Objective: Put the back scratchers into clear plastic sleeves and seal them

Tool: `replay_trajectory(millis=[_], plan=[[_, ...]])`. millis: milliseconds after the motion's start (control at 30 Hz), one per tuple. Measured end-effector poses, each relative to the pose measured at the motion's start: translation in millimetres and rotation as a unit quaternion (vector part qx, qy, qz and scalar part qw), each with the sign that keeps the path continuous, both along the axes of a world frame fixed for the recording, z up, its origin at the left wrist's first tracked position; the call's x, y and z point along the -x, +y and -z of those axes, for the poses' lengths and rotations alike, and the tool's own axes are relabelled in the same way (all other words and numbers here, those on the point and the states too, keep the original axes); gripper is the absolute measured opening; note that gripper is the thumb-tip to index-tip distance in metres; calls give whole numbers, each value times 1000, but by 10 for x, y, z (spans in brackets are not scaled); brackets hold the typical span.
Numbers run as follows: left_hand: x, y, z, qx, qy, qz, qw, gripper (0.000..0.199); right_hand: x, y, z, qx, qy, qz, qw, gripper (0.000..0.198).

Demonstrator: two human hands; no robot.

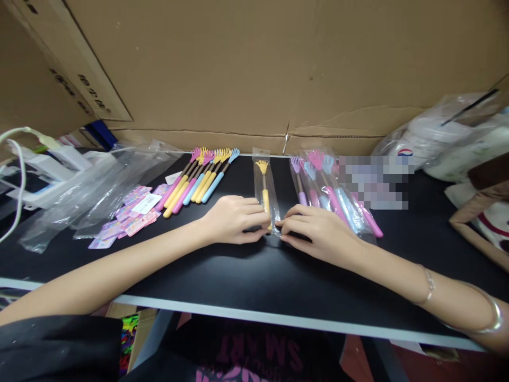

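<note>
A yellow back scratcher (265, 197) with a small hand-shaped head lies inside a clear plastic bag (257, 159) in the middle of the black table. At the bag's lower left, my left hand (238, 218) curls its fingers over the end of the yellow handle. My right hand (314, 229) pinches the lower right edge of the same bag, fingertips close to those of the left. Several bagged back scratchers (328, 180) in pink, blue and purple lie just beyond my right hand. Unbagged back scratchers (199, 180) in yellow, pink and blue sit beyond my left wrist.
Colourful cards (135, 215) are piled at the left, beside a stack of clear empty bags (103, 185). White plastic pieces with a cable (43, 164) stand at the far left. A bagged cup (429, 140) is at the back right. Cardboard (278, 63) walls the table's rear.
</note>
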State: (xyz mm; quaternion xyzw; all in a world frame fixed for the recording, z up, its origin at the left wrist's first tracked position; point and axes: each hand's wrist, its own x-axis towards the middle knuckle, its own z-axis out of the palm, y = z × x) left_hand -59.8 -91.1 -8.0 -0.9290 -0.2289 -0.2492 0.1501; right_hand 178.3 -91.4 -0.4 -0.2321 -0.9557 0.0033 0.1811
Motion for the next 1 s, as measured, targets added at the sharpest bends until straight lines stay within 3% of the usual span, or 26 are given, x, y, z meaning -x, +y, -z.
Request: replay_trajectory(millis=[200,333,467,633,1000], plan=[[26,0,28,216,-71,-58,972,2,74,123,-41,134,30,71,988,16],[18,36,46,326,-135,-26,935,6,137,213,-24,201,78,56,975,12],[22,69,27,403,-177,4,898,11,177,242,-16,216,99,55,970,9],[64,84,-41,441,-153,6,885,11,195,244,-31,213,84,59,972,10],[124,131,-6,396,-111,-19,911,11,262,289,53,246,121,61,960,11]])
